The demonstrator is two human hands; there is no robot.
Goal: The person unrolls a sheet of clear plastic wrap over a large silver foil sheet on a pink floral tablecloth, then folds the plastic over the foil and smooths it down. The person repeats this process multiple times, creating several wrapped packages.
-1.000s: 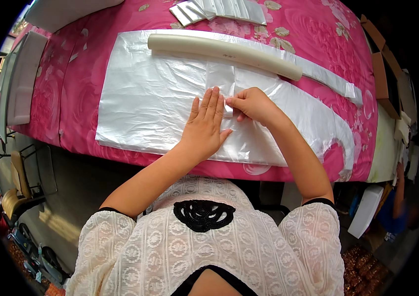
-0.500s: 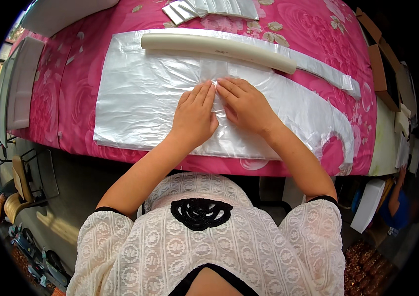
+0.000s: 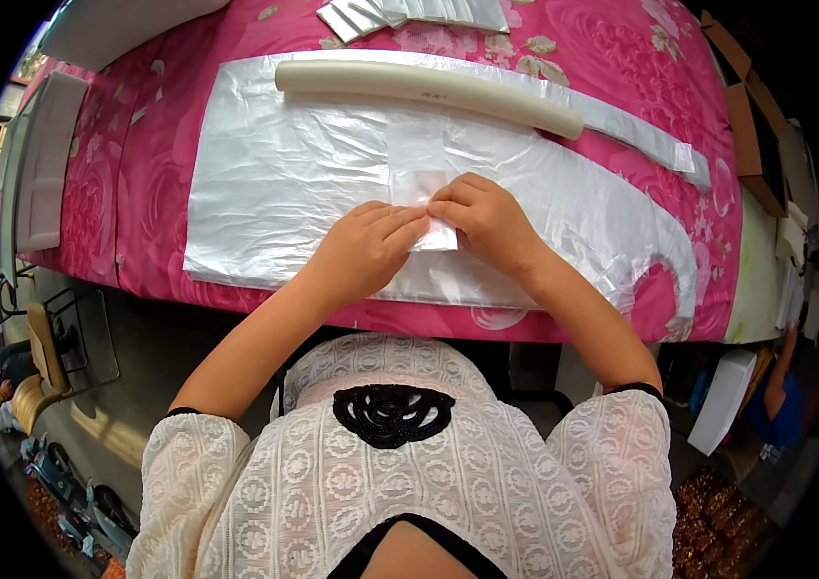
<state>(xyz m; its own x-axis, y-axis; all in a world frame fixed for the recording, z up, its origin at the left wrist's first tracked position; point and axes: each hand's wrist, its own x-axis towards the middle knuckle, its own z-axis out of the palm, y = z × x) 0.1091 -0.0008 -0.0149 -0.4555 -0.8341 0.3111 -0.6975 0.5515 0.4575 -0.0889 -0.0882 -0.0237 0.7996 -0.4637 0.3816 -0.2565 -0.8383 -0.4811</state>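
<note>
Flat on the pink cloth lies a large, wrinkled sheet of glossy translucent plastic with a curved right end. A small folded piece of clear plastic film is on its middle, with a strip of film stretching away from it. My left hand holds the folded film from the left, fingertips pinched on it. From the right my right hand pinches the same piece, its fingertips meeting the left ones. Part of the film is hidden under the fingers. Beyond them a cream tube lies across the sheet's far side.
A narrow plastic strip runs past the tube's right end. Several flat folded plastic packets lie at the far edge. A white bin is at the left, an open cardboard box at the right. People sit at both sides.
Both hands have come nearer to me across the sheet. The folded film now shows between the fingertips, where before the hands were pressed farther up beside the tube.
</note>
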